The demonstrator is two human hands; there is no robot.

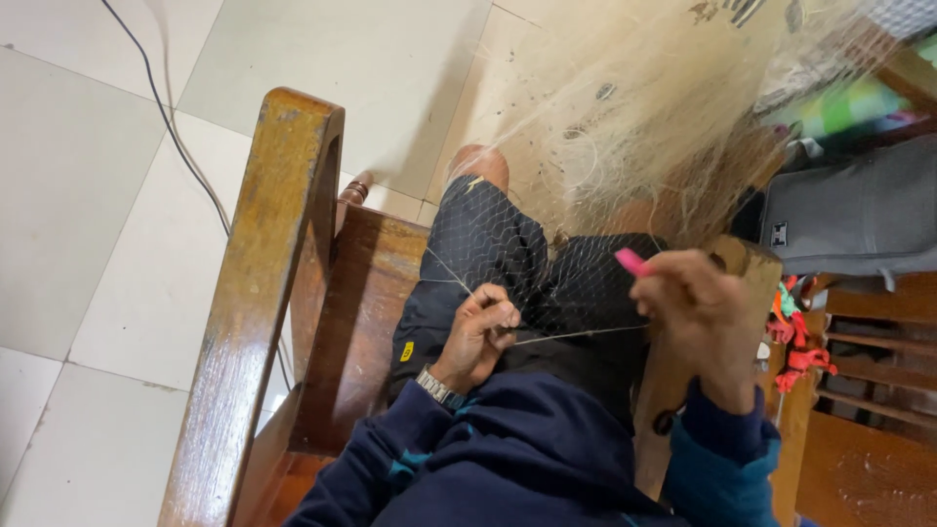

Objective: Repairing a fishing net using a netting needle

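A pale, fine fishing net (pixel 644 127) drapes over my knees and lap and spreads up toward the top right. My left hand (pixel 480 332) pinches a strand of the net's mesh over my dark shorts. A taut line (pixel 576 335) runs from it to my right hand (pixel 698 307), which grips a small pink netting needle (pixel 631 260) poking out above the fingers. A metal watch (pixel 438 387) sits on my left wrist. I wear a dark blue sweater.
I sit in a wooden chair whose armrest (pixel 264 293) rises at the left. A black cable (pixel 176 137) crosses the white tiled floor. A grey bag (pixel 849 215) and red-orange cords (pixel 800 342) lie on wooden furniture at the right.
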